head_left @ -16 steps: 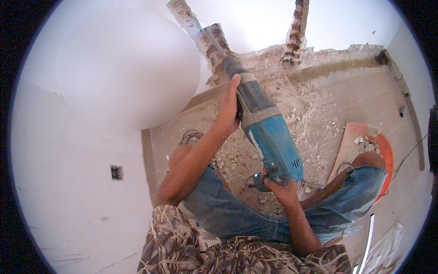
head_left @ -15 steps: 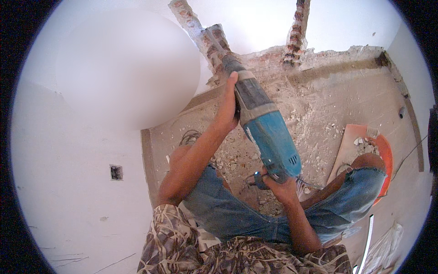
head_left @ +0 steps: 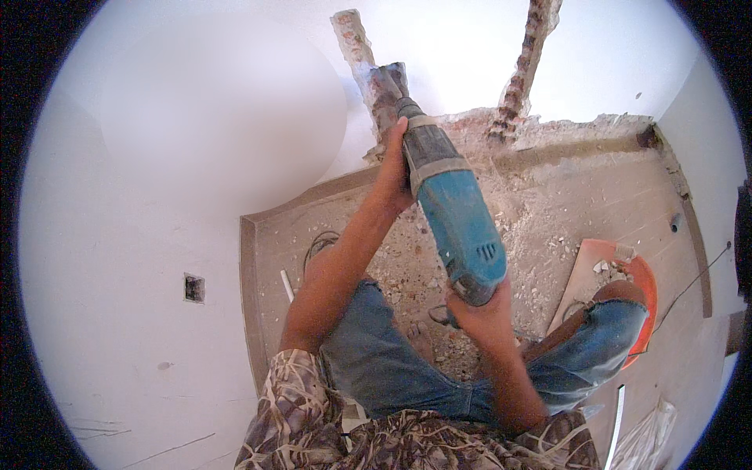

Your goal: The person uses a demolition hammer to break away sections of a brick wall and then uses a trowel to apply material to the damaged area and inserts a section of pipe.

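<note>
A teal and dark grey demolition hammer (head_left: 460,211) points away from me at the white wall. Its front end meets a rough chiselled channel (head_left: 354,41) that exposes masonry, and little of the bit shows. Under and along the left side of the hammer's front housing, my left hand (head_left: 396,168) supports it, thumb up by the collar. My right hand (head_left: 484,315) wraps the rear handle, which it mostly hides.
A second chiselled channel (head_left: 525,72) runs up the wall at right. Rubble (head_left: 407,258) covers the floor between my legs. Beside my right knee stands an orange container (head_left: 648,290) with debris. A cable (head_left: 689,286) lies at far right; the left wall has a square box hole (head_left: 194,287).
The view has shifted, so the wall channels sit lower and further right. The hammer looks more foreshortened, with less bit showing. Both hands keep their grip.
</note>
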`<state>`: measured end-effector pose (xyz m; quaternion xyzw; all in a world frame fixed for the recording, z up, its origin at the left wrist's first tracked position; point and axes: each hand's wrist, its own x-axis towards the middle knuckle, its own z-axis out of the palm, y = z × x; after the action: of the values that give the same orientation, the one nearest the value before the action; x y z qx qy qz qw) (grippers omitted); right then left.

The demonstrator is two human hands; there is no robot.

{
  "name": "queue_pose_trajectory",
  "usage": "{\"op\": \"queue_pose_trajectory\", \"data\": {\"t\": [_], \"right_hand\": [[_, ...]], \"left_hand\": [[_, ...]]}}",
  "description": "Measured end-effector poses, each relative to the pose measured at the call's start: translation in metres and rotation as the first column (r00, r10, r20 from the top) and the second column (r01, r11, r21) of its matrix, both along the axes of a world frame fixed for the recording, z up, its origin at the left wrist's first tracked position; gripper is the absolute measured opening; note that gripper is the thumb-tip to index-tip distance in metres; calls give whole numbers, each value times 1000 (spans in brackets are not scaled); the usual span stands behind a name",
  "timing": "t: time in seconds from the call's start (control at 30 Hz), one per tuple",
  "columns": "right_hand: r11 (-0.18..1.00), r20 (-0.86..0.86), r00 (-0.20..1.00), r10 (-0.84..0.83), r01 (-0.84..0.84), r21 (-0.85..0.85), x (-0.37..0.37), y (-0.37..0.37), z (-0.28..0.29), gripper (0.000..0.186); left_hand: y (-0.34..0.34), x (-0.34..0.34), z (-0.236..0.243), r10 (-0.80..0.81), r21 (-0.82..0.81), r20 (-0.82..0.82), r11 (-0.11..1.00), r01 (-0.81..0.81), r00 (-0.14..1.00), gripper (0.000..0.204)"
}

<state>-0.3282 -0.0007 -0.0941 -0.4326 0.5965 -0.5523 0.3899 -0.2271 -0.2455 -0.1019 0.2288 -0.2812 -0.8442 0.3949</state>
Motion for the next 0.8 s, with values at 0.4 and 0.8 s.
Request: {"op": "queue_pose_trajectory", "data": {"t": [0.4, 0.8], "right_hand": [[921, 343, 901, 265, -342, 186, -88, 83, 12, 69], [922, 666, 738, 103, -322, 214, -130, 74, -29, 72]], "left_hand": [[69, -55, -40, -65, 168, -43, 983, 71, 997, 54], [140, -126, -33, -152, -376, 486, 852, 363, 861, 85]]}}
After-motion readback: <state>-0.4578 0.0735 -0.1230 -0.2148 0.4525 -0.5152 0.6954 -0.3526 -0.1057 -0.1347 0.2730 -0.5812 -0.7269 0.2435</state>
